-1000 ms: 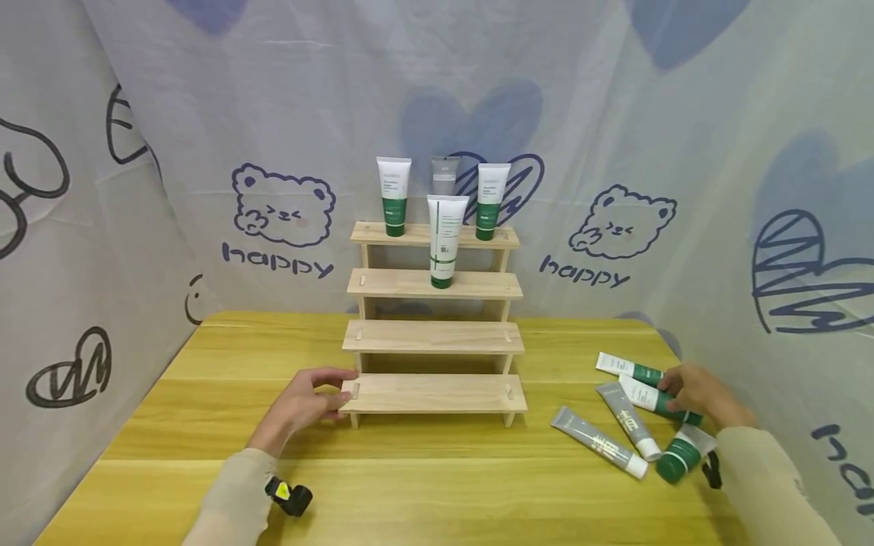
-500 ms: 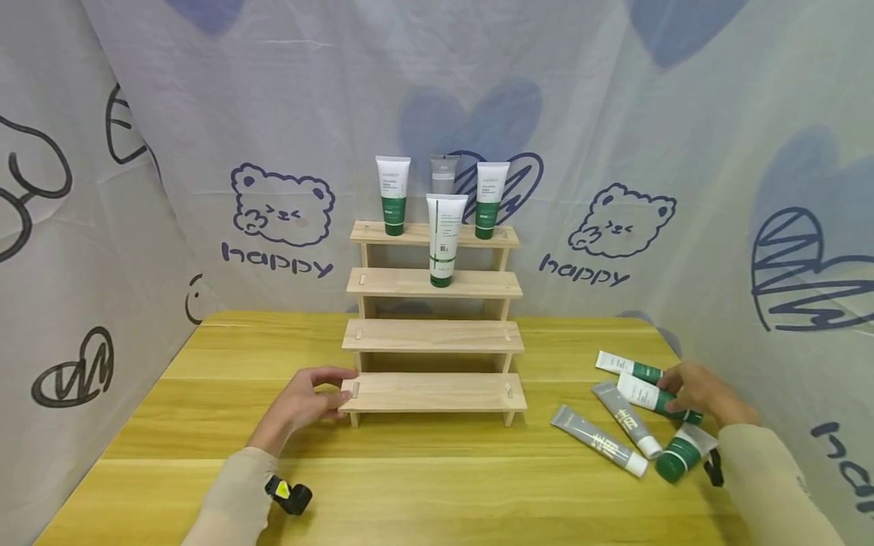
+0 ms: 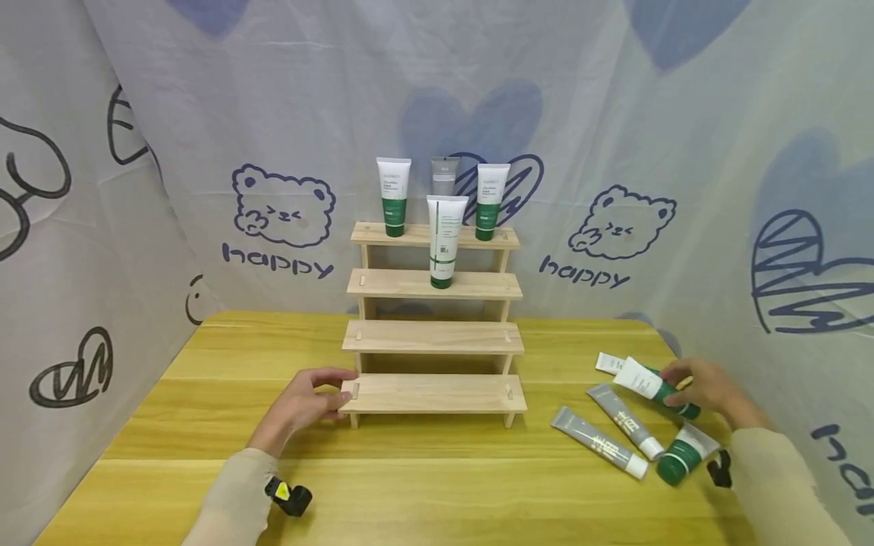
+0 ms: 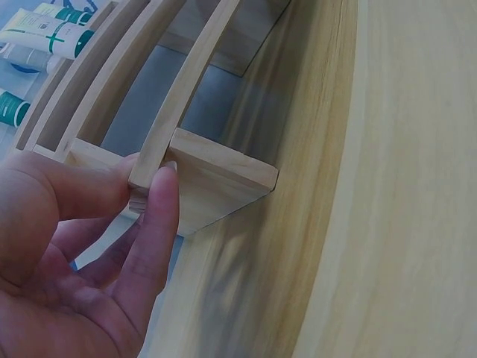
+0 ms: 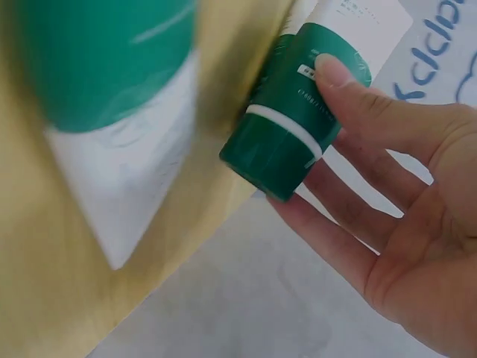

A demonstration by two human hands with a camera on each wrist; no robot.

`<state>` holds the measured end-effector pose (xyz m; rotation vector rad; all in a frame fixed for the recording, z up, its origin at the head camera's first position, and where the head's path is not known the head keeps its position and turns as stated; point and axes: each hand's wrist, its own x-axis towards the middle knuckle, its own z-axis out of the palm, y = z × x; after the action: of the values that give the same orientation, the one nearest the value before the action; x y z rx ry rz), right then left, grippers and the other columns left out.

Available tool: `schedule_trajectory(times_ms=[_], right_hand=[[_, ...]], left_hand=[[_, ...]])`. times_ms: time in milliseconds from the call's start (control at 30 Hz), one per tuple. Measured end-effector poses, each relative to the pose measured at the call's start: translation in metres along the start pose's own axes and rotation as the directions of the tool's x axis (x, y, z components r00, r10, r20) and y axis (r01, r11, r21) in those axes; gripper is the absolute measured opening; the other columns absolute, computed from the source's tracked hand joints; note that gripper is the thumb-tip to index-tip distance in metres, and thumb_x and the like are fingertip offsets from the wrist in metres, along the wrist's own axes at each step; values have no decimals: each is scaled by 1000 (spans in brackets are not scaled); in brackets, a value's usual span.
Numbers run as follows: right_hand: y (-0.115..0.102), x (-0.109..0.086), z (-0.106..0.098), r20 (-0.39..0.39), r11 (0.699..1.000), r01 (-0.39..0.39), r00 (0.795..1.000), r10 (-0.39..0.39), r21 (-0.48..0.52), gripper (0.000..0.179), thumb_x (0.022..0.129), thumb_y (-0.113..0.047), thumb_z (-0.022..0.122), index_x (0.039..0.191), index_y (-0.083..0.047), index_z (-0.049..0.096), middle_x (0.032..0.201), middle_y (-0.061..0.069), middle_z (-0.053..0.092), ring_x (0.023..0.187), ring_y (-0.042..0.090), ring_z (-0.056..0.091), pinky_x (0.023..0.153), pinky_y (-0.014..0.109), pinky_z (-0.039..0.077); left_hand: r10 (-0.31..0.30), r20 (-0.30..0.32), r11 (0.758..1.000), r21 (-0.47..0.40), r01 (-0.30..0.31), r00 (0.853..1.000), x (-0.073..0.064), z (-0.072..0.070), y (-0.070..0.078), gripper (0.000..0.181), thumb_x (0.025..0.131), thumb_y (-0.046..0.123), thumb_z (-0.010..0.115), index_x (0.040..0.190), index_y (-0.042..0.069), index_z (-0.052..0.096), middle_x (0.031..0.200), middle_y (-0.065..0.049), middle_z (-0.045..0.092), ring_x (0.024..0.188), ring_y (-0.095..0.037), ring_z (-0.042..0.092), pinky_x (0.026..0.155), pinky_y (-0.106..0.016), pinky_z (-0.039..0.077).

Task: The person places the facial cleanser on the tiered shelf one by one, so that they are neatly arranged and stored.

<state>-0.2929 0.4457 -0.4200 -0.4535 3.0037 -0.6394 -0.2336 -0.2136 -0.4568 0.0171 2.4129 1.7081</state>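
Observation:
My left hand [image 3: 307, 398] pinches the left end of the bottom step of a tiered wooden display stand [image 3: 430, 390]; the left wrist view shows thumb and fingertips on the board's corner [image 4: 154, 160]. At the right, my right hand [image 3: 710, 390] grips a white squeeze tube with a green lower half [image 3: 640, 378], thumb on its green part [image 5: 302, 97] in the right wrist view. This tube overlaps another white and green tube [image 3: 610, 363] behind it. Nearby lie two grey tubes [image 3: 601, 442] [image 3: 624, 419] and a shorter green-capped tube [image 3: 679, 453].
White and green tubes [image 3: 394, 197] [image 3: 488, 201] and a grey tube [image 3: 444, 176] stand on the top step. One white tube [image 3: 444, 239] stands on the step below. Printed cloth [image 3: 594, 114] hangs behind and beside the yellow wooden table [image 3: 423, 485].
The gripped tube has tilted, its white end rising over the tube behind, as my right hand shifts slightly right. The nearest grey tube's upper end has swung left. My left hand stays put.

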Motion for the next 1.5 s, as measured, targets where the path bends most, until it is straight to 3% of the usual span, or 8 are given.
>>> schedule_trajectory(times_ms=[267,533,800,1100,1500], right_hand=[[-23,8,-6,-45,996,-8,999,12,93,42,77,-9,89,112,9,72,98,22,74,84,23,70,65,22,58],[-58,20,-11,-55,994,-28,998,34,101,49,80,-18,89,119,6,71,107,25,73,92,32,72,74,34,63],[-84,31,-14,-71,992,-14,997,24,127,50,81,-21,89,120,4,71,109,24,74,92,31,73,73,26,59],[-110,42,-12,-97,989,-12,995,26,149,49,82,-19,88,123,2,71,109,24,73,97,36,72,83,47,64],[-137,47,-12,-77,984,-69,994,83,163,54,83,-32,87,128,-7,70,118,19,73,101,31,71,81,42,62]], left_hand=[[-7,-1,1000,7,7,1000,0,0,-1,42,97,4,69,138,3,64,128,-21,58,87,-18,67,77,-33,66],[-4,9,1000,-6,4,1000,-1,0,0,41,97,4,69,138,2,64,127,-22,58,87,-18,67,76,-31,66],[-4,5,1000,5,4,1000,-1,0,1,40,97,5,69,138,3,65,127,-21,58,86,-17,67,76,-31,65],[-9,2,1000,5,9,1000,0,0,0,40,98,5,68,137,4,65,127,-20,58,86,-17,67,76,-29,65],[-14,-7,1000,14,14,1000,0,0,0,39,98,5,68,137,6,66,129,-20,58,87,-18,67,77,-28,65]])
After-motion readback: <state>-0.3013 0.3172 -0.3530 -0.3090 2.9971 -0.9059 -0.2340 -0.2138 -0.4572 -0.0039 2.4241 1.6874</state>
